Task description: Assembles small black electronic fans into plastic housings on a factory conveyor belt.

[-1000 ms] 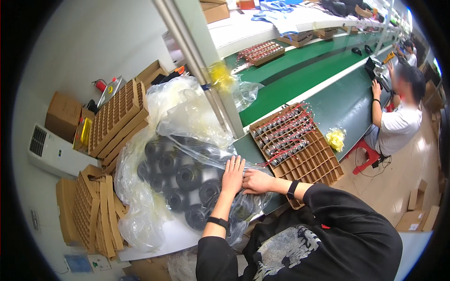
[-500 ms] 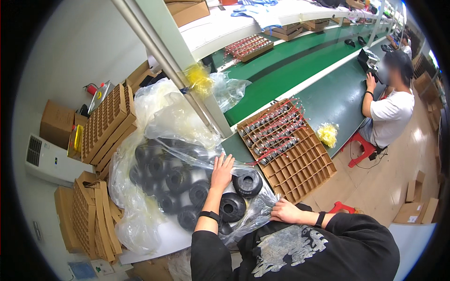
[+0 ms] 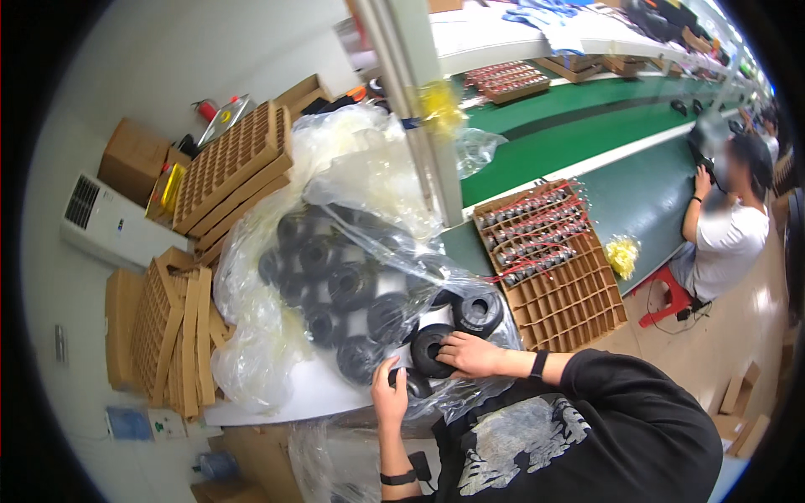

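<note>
Black round dome-shaped housings with central holes lie in a clear plastic bag (image 3: 251,352) on a white-topped table. My right hand (image 3: 470,355) has its fingers closed over the rim and hole of one uncovered housing (image 3: 428,352) near the bag's mouth. Just below and left of it, my left hand (image 3: 390,398) curls its thumb and fingers at the edge of a second black housing (image 3: 414,383), partly hidden. Another bare housing (image 3: 479,313) sits above my right hand. Several more show hazily through the plastic.
Right of the bag lies a cardboard divider tray (image 3: 558,310) partly filled with small motors on red wires. Stacked divider trays (image 3: 231,172) stand at left. A metal post (image 3: 419,109) rises behind the bag. A seated person (image 3: 729,235) works beside the green conveyor (image 3: 579,126).
My right hand has let go of the bag's edge and moved left onto a housing. My left hand has come down from the plastic to the nearest housing. The view has shifted left.
</note>
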`<state>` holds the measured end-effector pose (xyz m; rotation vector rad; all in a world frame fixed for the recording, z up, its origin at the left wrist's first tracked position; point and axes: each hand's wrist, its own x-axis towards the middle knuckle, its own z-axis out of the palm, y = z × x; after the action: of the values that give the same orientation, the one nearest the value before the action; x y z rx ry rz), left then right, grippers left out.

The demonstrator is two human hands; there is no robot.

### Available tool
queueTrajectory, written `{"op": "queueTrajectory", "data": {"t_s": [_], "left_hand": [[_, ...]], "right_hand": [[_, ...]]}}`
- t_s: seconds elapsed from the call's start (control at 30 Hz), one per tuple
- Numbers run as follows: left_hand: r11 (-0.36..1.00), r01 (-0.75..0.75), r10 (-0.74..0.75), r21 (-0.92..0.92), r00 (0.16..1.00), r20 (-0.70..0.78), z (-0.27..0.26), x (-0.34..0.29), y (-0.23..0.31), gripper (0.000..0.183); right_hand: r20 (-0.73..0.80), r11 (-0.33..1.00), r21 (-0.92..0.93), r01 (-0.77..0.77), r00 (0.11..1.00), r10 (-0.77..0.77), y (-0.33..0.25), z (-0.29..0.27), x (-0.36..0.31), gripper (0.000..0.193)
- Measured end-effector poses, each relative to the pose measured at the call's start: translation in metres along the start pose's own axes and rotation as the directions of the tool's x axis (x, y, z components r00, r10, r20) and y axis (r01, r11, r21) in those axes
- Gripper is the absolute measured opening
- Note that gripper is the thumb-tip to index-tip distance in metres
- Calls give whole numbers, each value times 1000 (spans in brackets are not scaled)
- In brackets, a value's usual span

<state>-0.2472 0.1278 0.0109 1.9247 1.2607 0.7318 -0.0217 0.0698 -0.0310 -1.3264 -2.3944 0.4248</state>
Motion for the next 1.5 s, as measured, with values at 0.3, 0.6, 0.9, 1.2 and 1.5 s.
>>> {"op": "queueTrajectory", "data": {"t_s": [0.3,0.6,0.9,1.2,1.5], "left_hand": [[983,134,-166,-126,940,-299,-41,-65,-33,21],[899,-180,156,400,984,90,4,-29,-31,53],[871,-197,133,451,976,170,32,-14,-43,64],[832,-238,138,500,963,230,42,-12,-45,61],[963,-245,245,116,969,20,32,7,41,32]], "right_hand": [[15,988,125,86,996,-88,10,-14,25,47],[-109,999,-29,44,993,-47,-8,-39,8,40],[-517,974,-161,-161,854,56,-75,-87,-18,31],[-164,382,911,-157,712,683,-45,-117,-45,42],[141,-460,856,238,747,649,-13,-134,-109,54]]}}
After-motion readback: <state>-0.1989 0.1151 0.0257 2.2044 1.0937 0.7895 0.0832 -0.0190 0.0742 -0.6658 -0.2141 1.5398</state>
